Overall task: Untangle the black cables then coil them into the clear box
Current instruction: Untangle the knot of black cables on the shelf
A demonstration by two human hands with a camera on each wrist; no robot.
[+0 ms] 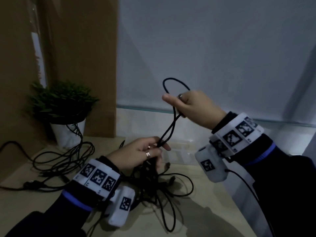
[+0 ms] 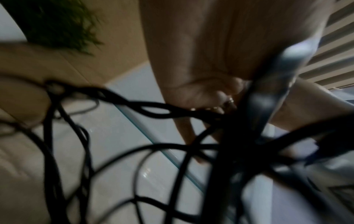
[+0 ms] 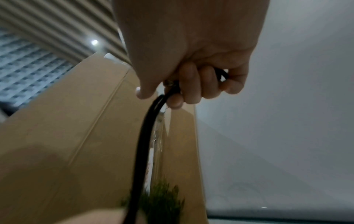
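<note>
Tangled black cables (image 1: 153, 187) on desk; both hands' fingers (image 1: 154, 142) pinching doubled strand, loop above.

A thin black cable (image 1: 171, 124) is rising as a doubled strand from the tangle, closing in an open loop at its top. The black tangle (image 1: 159, 183) is lying on the pale tabletop in crossed loops, plug ends sticking out. The clear box (image 1: 181, 151) is sitting just behind it, low and transparent.
</note>
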